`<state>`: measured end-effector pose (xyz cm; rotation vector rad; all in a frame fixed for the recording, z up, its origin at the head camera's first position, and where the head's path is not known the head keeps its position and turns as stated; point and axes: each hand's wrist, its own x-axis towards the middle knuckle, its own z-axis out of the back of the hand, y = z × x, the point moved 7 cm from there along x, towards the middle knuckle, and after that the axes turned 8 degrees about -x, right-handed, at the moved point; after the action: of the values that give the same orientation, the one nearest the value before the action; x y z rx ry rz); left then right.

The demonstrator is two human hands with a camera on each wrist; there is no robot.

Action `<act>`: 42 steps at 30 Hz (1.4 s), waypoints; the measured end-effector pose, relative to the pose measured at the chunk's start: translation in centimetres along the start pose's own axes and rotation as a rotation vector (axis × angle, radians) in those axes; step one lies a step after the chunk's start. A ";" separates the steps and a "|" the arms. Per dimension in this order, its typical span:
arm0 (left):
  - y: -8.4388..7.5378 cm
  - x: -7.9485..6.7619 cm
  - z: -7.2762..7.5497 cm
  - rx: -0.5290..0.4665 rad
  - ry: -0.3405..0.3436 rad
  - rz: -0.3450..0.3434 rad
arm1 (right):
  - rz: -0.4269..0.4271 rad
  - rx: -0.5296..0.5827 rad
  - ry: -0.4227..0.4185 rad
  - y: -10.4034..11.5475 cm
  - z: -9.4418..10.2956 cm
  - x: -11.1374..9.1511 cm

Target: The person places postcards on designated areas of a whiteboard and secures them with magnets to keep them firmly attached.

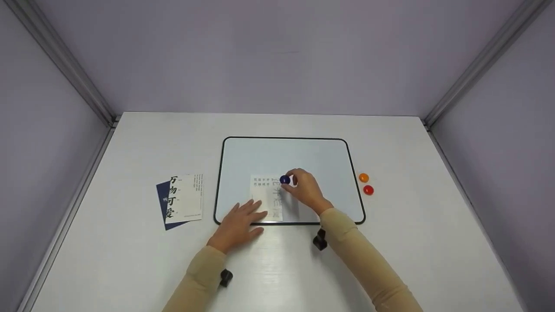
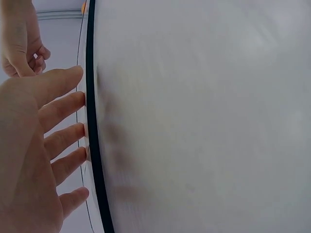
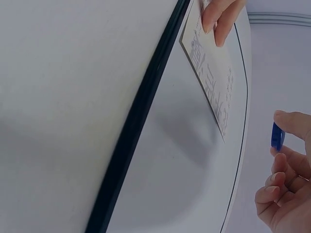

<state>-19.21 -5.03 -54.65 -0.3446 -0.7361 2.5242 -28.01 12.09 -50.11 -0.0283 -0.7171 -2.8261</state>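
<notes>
On a whiteboard (image 1: 251, 156) with a black rim lies a pale card (image 1: 273, 208) with printed characters, near the board's front edge. My left hand (image 1: 237, 226) spreads its fingers over the card's lower left part, the palm at the board's front rim. Between thumb and forefinger, my right hand (image 1: 307, 190) pinches a dark blue round magnet (image 1: 284, 179). It is held above the card's upper right corner in the head view. In the right wrist view the blue magnet (image 3: 277, 137) is seen edge-on at the fingertips, and the card (image 3: 211, 73) slants under the left fingers.
An orange magnet (image 1: 364, 177) and a red magnet (image 1: 368, 190) lie on the table just right of the board. To its left, another printed card (image 1: 188, 197) overlaps a dark blue card (image 1: 162, 193). Walls enclose the white table (image 1: 130, 251) at the back and sides.
</notes>
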 end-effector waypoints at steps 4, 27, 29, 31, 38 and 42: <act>0.1 -0.1 -0.1 -0.007 0.005 0.013 | -0.003 -0.006 0.013 0.3 -0.2 0.2; -0.1 0.1 0.1 0.000 -0.002 -0.023 | 0.007 -0.026 0.055 2.1 -0.6 2.0; -0.1 0.1 0.2 -0.003 -0.003 -0.023 | 0.008 -0.026 0.058 2.1 -0.7 2.1; -0.1 0.1 0.2 -0.005 -0.008 -0.025 | 0.012 -0.032 0.059 2.2 -0.9 2.2; -0.3 0.1 0.3 0.007 -0.017 -0.037 | -0.021 -0.058 0.102 2.0 -1.8 2.7; -0.4 0.0 0.3 0.006 -0.029 -0.047 | -0.029 -0.068 0.113 1.9 -2.3 2.9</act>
<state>-19.14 -4.91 -54.20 -0.2860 -0.7392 2.4918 -30.28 8.72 -51.04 0.1303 -0.6014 -2.8517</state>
